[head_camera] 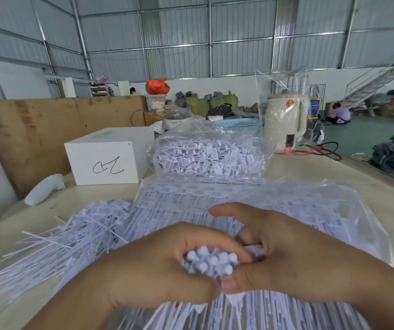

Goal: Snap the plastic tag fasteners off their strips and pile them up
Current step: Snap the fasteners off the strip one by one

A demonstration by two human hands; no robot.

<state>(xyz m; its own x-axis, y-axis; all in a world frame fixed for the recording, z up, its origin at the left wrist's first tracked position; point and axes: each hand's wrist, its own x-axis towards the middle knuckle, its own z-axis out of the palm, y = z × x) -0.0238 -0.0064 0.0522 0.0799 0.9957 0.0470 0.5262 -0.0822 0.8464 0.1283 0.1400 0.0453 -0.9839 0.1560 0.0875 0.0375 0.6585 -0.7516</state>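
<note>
A bundle of white tag fasteners [211, 262] stands end-on between my two hands, round heads facing up. My left hand [158, 265] grips the bundle, fingers curled over its left side and thumb beneath. My right hand [286, 256] holds the bundle's right side, its thumb pressed against the left thumb and its index finger stretched out above. A loose pile of snapped-off fasteners [77, 236] fans out on the table to the left. Whole strips in a clear bag [274, 206] lie flat beyond my hands.
An open clear bag full of loose fasteners [210, 156] sits behind the strips. A white box [106, 160] with a black scribble stands at the left, a white plastic tool [44, 189] beside it. A cream kettle [284, 120] in plastic wrap stands back right.
</note>
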